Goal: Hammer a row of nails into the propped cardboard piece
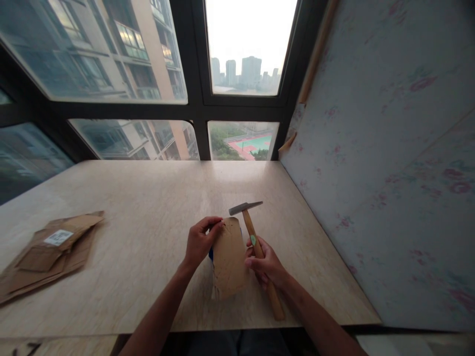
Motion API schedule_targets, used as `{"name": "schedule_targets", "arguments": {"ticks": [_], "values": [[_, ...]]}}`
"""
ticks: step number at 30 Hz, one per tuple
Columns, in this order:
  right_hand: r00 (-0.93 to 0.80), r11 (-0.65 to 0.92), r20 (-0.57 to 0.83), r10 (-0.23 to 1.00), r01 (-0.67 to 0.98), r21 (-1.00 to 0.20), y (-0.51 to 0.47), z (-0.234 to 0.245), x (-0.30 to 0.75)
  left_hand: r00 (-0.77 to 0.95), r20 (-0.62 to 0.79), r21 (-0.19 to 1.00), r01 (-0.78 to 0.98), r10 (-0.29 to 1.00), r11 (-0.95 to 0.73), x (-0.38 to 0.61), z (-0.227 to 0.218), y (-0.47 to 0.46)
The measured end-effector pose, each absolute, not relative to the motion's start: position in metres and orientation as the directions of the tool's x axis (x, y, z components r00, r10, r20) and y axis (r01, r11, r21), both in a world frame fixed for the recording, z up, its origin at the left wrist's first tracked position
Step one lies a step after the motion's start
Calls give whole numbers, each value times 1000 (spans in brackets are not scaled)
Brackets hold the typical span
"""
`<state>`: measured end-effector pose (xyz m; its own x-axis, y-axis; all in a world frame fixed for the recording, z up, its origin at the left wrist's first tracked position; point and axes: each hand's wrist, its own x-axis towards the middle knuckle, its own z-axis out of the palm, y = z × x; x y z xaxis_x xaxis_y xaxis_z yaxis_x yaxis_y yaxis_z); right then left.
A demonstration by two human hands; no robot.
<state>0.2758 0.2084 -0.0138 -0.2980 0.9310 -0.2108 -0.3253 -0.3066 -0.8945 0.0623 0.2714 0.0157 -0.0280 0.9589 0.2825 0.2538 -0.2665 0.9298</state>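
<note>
My right hand [265,262] is wrapped round the wooden handle of a hammer [251,227], midway along it. The hammer's metal head points away from me, above and just right of a tan cardboard piece [230,262]. Small holes and tears mark the cardboard, and something blue shows beneath its left and upper right edges. At the cardboard's upper left corner, my left hand [204,240] has thumb and forefinger pinched together. What sits between those fingertips is too small to make out.
Flattened brown cardboard [55,247] with a white label lies on the left of the pale marble-patterned tabletop [148,207]. Dark-framed windows [202,106] rise behind the far edge. A wall with floral paper [371,148] borders the right side.
</note>
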Motion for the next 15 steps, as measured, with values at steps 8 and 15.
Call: {"name": "schedule_targets", "arguments": {"ticks": [8, 15], "values": [[-363, -363, -246, 899, -303, -881, 204, -11, 276, 36, 285, 931, 226, 958, -285, 56, 23, 265], [-419, -383, -231, 878, -327, -864, 203, -9, 279, 35, 255, 948, 188, 966, -257, 54, 29, 260]]}}
